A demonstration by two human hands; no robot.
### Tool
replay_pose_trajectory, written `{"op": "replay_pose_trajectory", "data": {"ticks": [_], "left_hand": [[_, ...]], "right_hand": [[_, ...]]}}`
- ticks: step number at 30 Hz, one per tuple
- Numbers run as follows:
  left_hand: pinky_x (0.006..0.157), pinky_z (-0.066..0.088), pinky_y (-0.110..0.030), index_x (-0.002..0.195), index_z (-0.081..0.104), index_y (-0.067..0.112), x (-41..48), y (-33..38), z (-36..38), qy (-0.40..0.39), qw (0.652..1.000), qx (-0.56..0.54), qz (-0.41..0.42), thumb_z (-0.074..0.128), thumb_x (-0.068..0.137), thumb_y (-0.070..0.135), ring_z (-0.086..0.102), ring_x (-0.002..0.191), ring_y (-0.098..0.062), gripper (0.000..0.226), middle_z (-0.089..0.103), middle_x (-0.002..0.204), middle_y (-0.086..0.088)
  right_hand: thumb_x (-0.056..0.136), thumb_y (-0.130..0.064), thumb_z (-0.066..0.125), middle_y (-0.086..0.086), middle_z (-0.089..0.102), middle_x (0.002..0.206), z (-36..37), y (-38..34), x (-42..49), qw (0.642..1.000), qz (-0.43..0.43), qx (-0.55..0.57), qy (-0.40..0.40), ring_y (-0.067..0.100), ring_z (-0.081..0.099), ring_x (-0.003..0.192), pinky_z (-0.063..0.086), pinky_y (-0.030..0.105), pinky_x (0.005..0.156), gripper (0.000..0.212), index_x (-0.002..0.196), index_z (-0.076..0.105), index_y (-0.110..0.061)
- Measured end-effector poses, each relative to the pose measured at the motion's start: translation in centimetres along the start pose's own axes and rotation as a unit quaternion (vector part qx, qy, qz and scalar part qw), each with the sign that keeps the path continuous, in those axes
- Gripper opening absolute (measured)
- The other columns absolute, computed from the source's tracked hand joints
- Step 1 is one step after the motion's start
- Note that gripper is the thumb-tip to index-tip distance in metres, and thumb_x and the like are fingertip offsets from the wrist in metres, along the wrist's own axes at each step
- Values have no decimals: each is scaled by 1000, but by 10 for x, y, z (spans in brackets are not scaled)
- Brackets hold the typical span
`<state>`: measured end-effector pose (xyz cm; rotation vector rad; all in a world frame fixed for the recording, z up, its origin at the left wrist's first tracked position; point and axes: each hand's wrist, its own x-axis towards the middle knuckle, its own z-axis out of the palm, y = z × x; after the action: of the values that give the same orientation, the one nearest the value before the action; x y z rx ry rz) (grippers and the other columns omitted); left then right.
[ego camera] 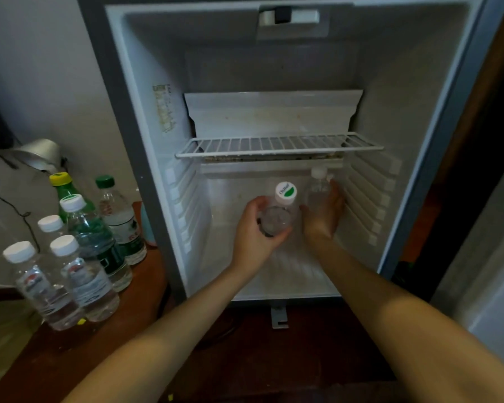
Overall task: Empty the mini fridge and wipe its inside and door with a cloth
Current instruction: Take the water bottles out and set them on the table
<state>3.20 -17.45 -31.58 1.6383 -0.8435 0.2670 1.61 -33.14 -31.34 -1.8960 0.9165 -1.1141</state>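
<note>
1 blurred green-marked cap [285, 193] sits between left hand [256, 231] and right hand [323, 216].

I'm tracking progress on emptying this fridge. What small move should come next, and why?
Probably lift both out: the left hand grips a clear bottle, the right hand a white-capped bottle, both inside the fridge, while six bottles already stand outside.

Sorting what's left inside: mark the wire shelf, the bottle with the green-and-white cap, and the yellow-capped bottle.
wire shelf [277, 144], head view, middle of its grid.
bottle with the green-and-white cap [285, 192], head view, top of the cap.
yellow-capped bottle [60, 178], head view, its yellow cap.
</note>
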Motion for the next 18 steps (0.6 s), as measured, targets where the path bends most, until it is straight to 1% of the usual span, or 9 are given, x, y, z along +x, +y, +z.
{"op": "replay_pose_trajectory", "data": {"ticks": [2, 4, 6, 8, 10, 11, 14, 15, 18], "left_hand": [[88, 47, -16, 122, 48, 20, -6, 7, -7, -15, 1000, 12, 20, 85, 69, 24, 52, 106, 4, 65, 53, 117, 16], [88, 46, -13, 121, 48, 21, -13, 18, -16, -16, 999, 11, 33, 85, 68, 26, 52, 107, 7, 65, 52, 116, 20], [89, 47, -14, 123, 49, 19, -21, 30, -26, -11, 999, 1, 35, 86, 68, 26, 52, 110, 6, 67, 53, 117, 19], [89, 48, -16, 125, 49, 16, -29, 42, -40, -6, 999, -10, 36, 86, 67, 25, 54, 111, -1, 69, 56, 120, 10], [90, 49, -18, 126, 49, 15, -38, 55, -56, -2, 999, -10, 38, 86, 67, 26, 55, 113, -4, 70, 57, 122, 6], [91, 49, -19, 126, 50, 14, -43, 61, -66, 1, 999, -11, 37, 86, 67, 27, 55, 113, -4, 71, 57, 122, 6], [91, 50, -24, 125, 51, 16, -60, 80, -102, 8, 1000, -13, 23, 86, 65, 30, 56, 112, -2, 71, 60, 119, 9], [92, 51, -27, 123, 52, 18, -66, 86, -115, 9, 1000, -8, 23, 86, 63, 33, 57, 112, -3, 71, 61, 117, 9], [91, 52, -33, 118, 54, 26, -87, 103, -158, 21, 1000, 0, 15, 84, 59, 45, 60, 110, -7, 69, 64, 116, 8]], "right_hand": [[79, -13, 73, 14, 34, 147, -1, 5, 2, 1000, -22, 6, -4, 29, 30, 136, 20, 23, 103, 79, 145, 31, -10], [76, -12, 75, 18, 46, 135, -7, 6, -5, 997, -75, -1, 12, 34, 41, 126, 25, 22, 100, 68, 135, 44, -5], [71, -6, 78, 19, 53, 124, -13, 8, -19, 991, -127, 11, 41, 35, 49, 117, 31, 29, 101, 62, 126, 51, -2], [66, -4, 82, 13, 51, 126, -26, 3, -41, 989, -119, 83, 33, 29, 49, 118, 39, 36, 103, 70, 129, 49, -7], [67, -9, 84, 6, 47, 131, -43, -5, -65, 986, -109, 127, -1, 21, 47, 121, 41, 39, 104, 78, 134, 43, -14], [68, -13, 84, 3, 46, 132, -53, -10, -77, 983, -121, 135, -18, 17, 46, 121, 42, 39, 103, 79, 135, 41, -17], [68, -17, 85, -3, 45, 133, -85, -32, -107, 972, -159, 155, -79, 4, 43, 116, 43, 30, 99, 80, 135, 40, -21], [67, -17, 85, -4, 45, 133, -96, -42, -117, 968, -164, 160, -104, 2, 43, 115, 44, 27, 96, 81, 134, 40, -23], [63, -19, 87, -8, 49, 128, -123, -76, -142, 947, -185, 185, -184, 6, 48, 113, 45, 21, 88, 81, 127, 40, -33]]}}
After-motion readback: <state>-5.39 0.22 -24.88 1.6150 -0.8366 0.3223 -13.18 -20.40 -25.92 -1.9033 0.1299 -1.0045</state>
